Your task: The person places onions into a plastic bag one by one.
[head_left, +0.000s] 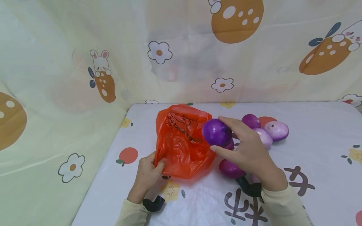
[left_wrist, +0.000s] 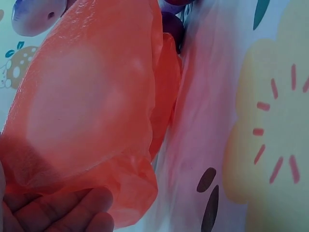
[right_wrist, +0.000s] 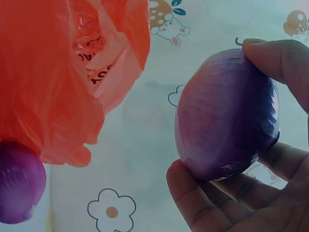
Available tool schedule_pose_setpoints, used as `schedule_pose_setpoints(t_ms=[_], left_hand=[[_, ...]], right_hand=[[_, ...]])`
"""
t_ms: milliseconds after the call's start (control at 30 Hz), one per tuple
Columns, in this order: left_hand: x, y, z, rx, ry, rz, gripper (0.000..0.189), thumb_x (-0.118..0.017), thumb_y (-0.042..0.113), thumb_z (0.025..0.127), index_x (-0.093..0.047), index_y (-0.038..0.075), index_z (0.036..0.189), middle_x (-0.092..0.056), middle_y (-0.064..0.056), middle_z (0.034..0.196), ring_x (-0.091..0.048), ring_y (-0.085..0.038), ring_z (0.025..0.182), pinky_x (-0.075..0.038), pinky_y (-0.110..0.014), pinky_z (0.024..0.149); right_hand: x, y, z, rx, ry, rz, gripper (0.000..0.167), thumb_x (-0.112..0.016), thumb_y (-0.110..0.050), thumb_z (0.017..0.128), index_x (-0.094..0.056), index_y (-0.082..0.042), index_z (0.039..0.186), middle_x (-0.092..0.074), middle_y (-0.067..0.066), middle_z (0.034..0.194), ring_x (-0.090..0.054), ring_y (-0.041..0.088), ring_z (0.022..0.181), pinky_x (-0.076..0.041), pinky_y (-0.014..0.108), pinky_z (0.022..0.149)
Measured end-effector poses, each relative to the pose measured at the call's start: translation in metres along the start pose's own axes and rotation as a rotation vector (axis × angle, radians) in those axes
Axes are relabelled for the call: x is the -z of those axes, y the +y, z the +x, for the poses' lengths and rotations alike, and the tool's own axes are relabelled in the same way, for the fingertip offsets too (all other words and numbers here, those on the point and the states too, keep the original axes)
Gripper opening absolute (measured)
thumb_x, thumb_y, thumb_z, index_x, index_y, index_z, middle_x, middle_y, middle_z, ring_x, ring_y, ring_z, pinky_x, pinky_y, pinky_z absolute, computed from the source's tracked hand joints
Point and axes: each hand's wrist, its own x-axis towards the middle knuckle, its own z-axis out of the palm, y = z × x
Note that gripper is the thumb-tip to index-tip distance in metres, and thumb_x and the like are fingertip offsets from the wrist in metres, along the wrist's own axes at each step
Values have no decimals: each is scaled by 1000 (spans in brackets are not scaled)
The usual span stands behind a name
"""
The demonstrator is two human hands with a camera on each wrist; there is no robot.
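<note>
An orange plastic bag [head_left: 182, 142] stands open on the printed tablecloth. My left hand [head_left: 148, 172] pinches the bag's near left edge; its fingers [left_wrist: 53, 212] curl under the orange plastic bag [left_wrist: 91, 111]. My right hand [head_left: 244, 147] holds a purple onion [head_left: 216, 132] above the table, right beside the bag's mouth. In the right wrist view the purple onion [right_wrist: 227, 116] sits between thumb and fingers [right_wrist: 200, 203], with the orange plastic bag [right_wrist: 53, 82] at the left. Another onion [head_left: 230, 169] lies under my right hand.
Several more purple and pale onions [head_left: 277, 130] lie on the table behind my right hand. The table [head_left: 319, 150] wears a white cloth with fruit and flower prints. A cartoon-print curtain [head_left: 85, 62] hangs behind and along the left.
</note>
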Motion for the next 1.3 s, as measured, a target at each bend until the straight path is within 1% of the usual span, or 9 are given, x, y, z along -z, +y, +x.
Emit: schedule_pose_setpoints(t_ms=[267,367,567,667,800,1000,1167,1300], left_hand=[[0,0,0,-9,-1,-13,30,-62,1,93,-72,1,121,-79,-8,104,-73,-8,73,-62,-25,69],[0,0,0,-14,2,-11,30,-62,0,93,-73,1,121,-79,-8,104,-73,-8,73,-62,-25,68],[0,-1,0,-14,9,7,30,-62,1,92,-73,1,121,-79,-8,106,-74,-10,76,-62,-25,68],[-1,-1,0,-25,17,21,29,-62,0,92,-73,1,118,-79,-9,104,-72,-12,74,-61,-25,64],[-1,-2,-1,-39,22,28,28,-61,-2,91,-74,0,116,-79,-11,101,-69,-13,71,-59,-25,59],[-1,-1,0,-41,25,38,27,-61,-2,91,-74,0,115,-79,-10,101,-70,-13,72,-60,-24,61],[-1,-2,-1,-47,26,41,28,-62,-1,91,-74,1,116,-79,-10,103,-72,-14,75,-60,-23,65],[-1,-2,-1,-42,20,32,29,-62,-1,91,-74,2,117,-79,-9,104,-72,-14,75,-61,-23,65]], right_hand=[[-14,-1,-1,25,-26,34,81,-93,-20,72,-59,-6,144,-65,14,139,-64,32,123,-60,56,90],[-20,-2,-1,29,-51,56,79,-93,-21,73,-60,-5,143,-64,14,140,-63,33,124,-60,54,91],[-28,-5,-2,-1,-125,87,80,-91,-25,77,-57,-7,147,-61,11,144,-62,30,127,-60,50,91],[-31,-5,-2,-9,-151,93,81,-90,-25,78,-55,-7,148,-59,12,146,-61,31,128,-61,49,91],[-37,-4,-4,2,-173,73,80,-88,-25,80,-54,-7,149,-59,13,146,-60,34,129,-60,51,92],[-44,-4,-4,-27,-225,21,78,-85,-30,83,-53,-9,151,-57,14,148,-60,38,128,-59,56,93],[-49,-4,-4,-33,-245,-28,78,-85,-30,83,-54,-9,151,-56,15,148,-61,40,127,-58,58,93],[-53,-4,-5,-34,-264,-58,78,-86,-30,82,-54,-8,151,-56,17,148,-60,41,129,-58,58,93]])
